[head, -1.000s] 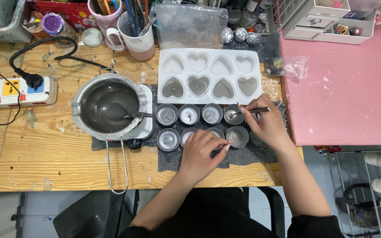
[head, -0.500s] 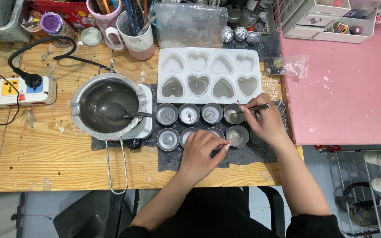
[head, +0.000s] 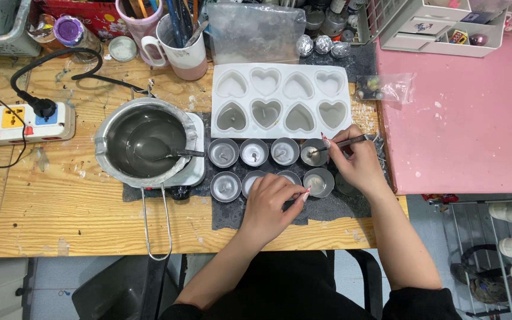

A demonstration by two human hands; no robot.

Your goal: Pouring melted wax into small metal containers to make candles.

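— Starting at the left of the wooden desk: what sits there?

— A white power strip by the left edge, then a steel melting pot of grey liquid on a small hotplate, its wire handle running toward the near edge. A spoon rests in it.

— And the hands?

— The left hand lies near the near edge, over the front row of small round metal cups on a dark mat. Its fingers are curled, thumb and forefinger pinched together just beside a front-row cup. Whether anything is between them, I cannot tell.

— The right one?

— The right hand sits further right, close to the pink surface. It grips a thin metal tool whose long axis runs right to left, slightly downward, the tip reaching into the rightmost back-row cup.

— Which hand is nearer that cup?

— The right; the cup lies just left of its fingers. The wrist is bent inward, forearm angling back to the body.

— Beyond the cups?

— A white heart-shaped mould, toward the far edge, lower row partly filled grey.
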